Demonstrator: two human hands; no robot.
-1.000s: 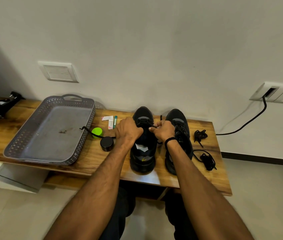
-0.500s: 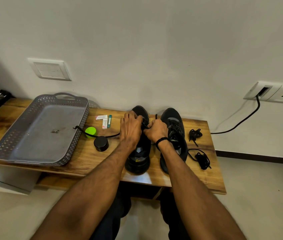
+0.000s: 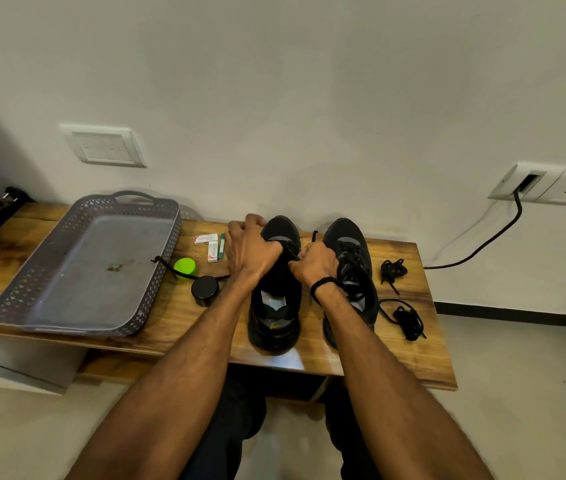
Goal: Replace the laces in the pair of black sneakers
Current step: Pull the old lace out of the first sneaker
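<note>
Two black sneakers stand side by side on a wooden bench [image 3: 395, 358], toes toward the wall. My left hand [image 3: 250, 251] curls over the left side of the left sneaker [image 3: 274, 306] near its toe. My right hand [image 3: 316, 263] pinches a black lace at that sneaker's eyelets. One lace end [image 3: 314, 235] sticks up between the shoes; the other end [image 3: 167, 265] trails left across the bench. The right sneaker [image 3: 352, 258] is laced. Two bundles of black laces [image 3: 392, 270] [image 3: 409, 322] lie to its right.
A grey perforated tray [image 3: 77, 317] sits on the bench's left part. Between it and the shoes lie a green cap [image 3: 185, 267], a black round tin [image 3: 205, 289] and small white boxes [image 3: 210, 244]. A black cable [image 3: 482, 244] runs to a wall socket at right.
My left hand slid forward from the laces toward the left sneaker's toe. My right hand stayed at the eyelets. The camera view shifted slightly.
</note>
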